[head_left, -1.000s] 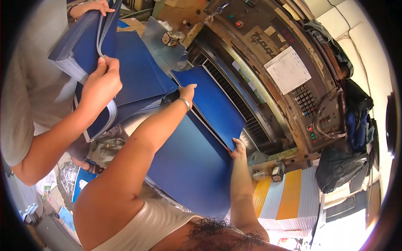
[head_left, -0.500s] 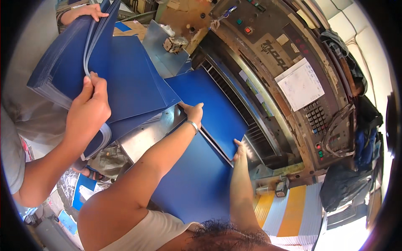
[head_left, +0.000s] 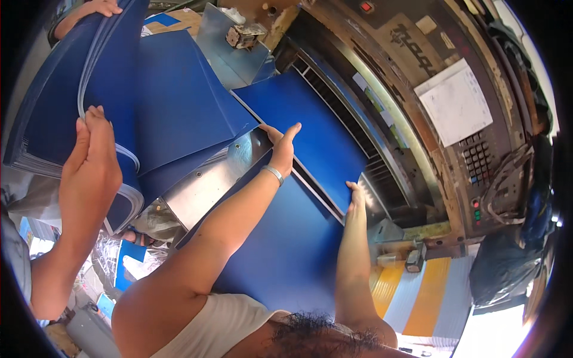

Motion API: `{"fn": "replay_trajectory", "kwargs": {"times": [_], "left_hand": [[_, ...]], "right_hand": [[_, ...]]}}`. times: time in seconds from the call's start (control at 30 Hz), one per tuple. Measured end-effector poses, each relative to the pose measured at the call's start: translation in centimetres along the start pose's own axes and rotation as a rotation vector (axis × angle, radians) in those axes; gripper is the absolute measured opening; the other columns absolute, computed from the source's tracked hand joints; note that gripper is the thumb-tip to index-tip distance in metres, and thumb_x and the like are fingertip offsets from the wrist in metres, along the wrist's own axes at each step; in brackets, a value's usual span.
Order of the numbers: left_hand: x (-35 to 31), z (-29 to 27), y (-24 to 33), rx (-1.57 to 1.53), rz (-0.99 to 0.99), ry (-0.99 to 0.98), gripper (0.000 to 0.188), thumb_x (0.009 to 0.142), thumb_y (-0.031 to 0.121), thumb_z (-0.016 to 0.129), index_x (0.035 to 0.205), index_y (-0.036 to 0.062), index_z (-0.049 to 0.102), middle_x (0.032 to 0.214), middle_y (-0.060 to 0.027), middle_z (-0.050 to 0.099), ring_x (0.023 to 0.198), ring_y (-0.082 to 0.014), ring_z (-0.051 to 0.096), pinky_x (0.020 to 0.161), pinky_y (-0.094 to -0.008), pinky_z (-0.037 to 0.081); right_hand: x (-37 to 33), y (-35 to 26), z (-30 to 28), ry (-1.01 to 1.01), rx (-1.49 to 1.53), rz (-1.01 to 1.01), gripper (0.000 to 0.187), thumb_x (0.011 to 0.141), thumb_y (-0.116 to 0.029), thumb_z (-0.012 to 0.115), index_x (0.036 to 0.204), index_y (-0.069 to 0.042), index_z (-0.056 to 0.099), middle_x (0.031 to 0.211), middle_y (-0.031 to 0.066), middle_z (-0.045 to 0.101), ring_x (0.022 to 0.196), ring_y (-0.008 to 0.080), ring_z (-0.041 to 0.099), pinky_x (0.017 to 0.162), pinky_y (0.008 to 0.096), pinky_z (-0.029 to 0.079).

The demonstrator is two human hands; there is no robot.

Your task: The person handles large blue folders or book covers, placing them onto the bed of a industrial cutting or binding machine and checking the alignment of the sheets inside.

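Note:
A stack of glossy blue sheets (head_left: 304,113) lies in the machine's feed opening. My left hand (head_left: 282,146), with a metal bracelet at the wrist, presses on its near edge, thumb stretched out and fingers apart. The left fingertips reach beside the corner of another pile of blue sheets (head_left: 173,95). At the near right corner of the stack, my right hand (head_left: 355,198) has its fingers closed on the edge; its far side is hidden. A larger blue sheet (head_left: 280,238) lies nearer me, under my forearms.
To the left a co-worker's hand (head_left: 89,161) bends up a thick pile of blue sheets, their other hand (head_left: 98,7) at its top. The machine panel (head_left: 418,53) bears a white paper (head_left: 456,101) and a keypad (head_left: 476,158). Yellow and white stacked sheets (head_left: 427,295) stand lower right.
My view has shifted slightly. My hands stay at the edge of the blue stack. The co-worker's hands and lifted pile appear farther left.

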State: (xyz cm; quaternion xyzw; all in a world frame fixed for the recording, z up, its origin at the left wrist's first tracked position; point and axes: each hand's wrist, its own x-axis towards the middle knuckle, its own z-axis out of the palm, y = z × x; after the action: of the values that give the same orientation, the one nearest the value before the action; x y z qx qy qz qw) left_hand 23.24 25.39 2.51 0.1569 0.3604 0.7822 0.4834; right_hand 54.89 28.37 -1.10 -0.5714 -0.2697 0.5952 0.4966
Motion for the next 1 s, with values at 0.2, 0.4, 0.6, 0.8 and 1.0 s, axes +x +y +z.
{"fn": "replay_trajectory", "kwargs": {"times": [0.2,0.4,0.6,0.8,1.0], "left_hand": [[-3.6,2.6,4.6,0.124,-0.106,-0.077,0.122,0.092,0.055,0.069,0.163,-0.0022,-0.012,0.170,-0.0253,-0.022,0.160,-0.0331,-0.017,0.128,-0.0461,0.006],[-14.3,3.0,10.2,0.146,-0.141,-0.740,0.068,0.097,0.027,0.072,0.154,0.0011,0.045,0.152,-0.0138,0.054,0.140,-0.0222,0.052,0.114,-0.0358,0.042],[-19.9,-15.4,19.5,0.924,0.417,-0.912,0.041,0.088,0.007,0.079,0.128,0.0051,0.071,0.131,-0.0116,0.070,0.119,-0.0212,0.067,0.099,-0.0336,0.053],[-22.6,-30.6,18.5,0.960,0.049,-0.269,0.040,0.099,0.022,0.071,0.135,0.0049,0.066,0.116,-0.0064,0.070,0.103,-0.0157,0.066,0.090,-0.0289,0.052],[-23.1,-31.8,16.8,0.506,-0.355,-0.211,0.048,0.109,0.029,0.056,0.147,0.0001,0.053,0.127,-0.0088,0.067,0.110,-0.0171,0.064,0.097,-0.0332,0.050]], "right_hand": [[1.8,0.4,0.4,0.072,-0.082,0.021,0.033,0.086,-0.016,0.074,0.115,-0.003,0.066,0.107,0.0166,0.073,0.093,0.0341,0.070,0.090,0.0518,0.059],[4.5,0.9,0.9,0.023,-0.109,0.052,0.042,0.083,-0.023,0.073,0.119,-0.001,0.067,0.117,0.0176,0.073,0.101,0.0360,0.071,0.096,0.0595,0.056],[-1.1,0.5,1.4,0.283,0.001,-0.797,0.056,0.093,-0.012,0.075,0.142,0.004,0.052,0.138,0.0174,0.059,0.127,0.0272,0.057,0.107,0.0365,0.048],[-20.6,3.6,2.8,0.048,-0.301,-0.730,0.034,0.101,-0.014,0.066,0.134,-0.004,0.062,0.129,0.0075,0.066,0.116,0.0177,0.063,0.099,0.0323,0.049],[-33.2,8.4,9.1,-0.684,-0.906,-0.851,0.038,0.082,-0.020,0.084,0.114,-0.003,0.073,0.101,0.0131,0.071,0.094,0.0271,0.066,0.085,0.0379,0.053]]}}
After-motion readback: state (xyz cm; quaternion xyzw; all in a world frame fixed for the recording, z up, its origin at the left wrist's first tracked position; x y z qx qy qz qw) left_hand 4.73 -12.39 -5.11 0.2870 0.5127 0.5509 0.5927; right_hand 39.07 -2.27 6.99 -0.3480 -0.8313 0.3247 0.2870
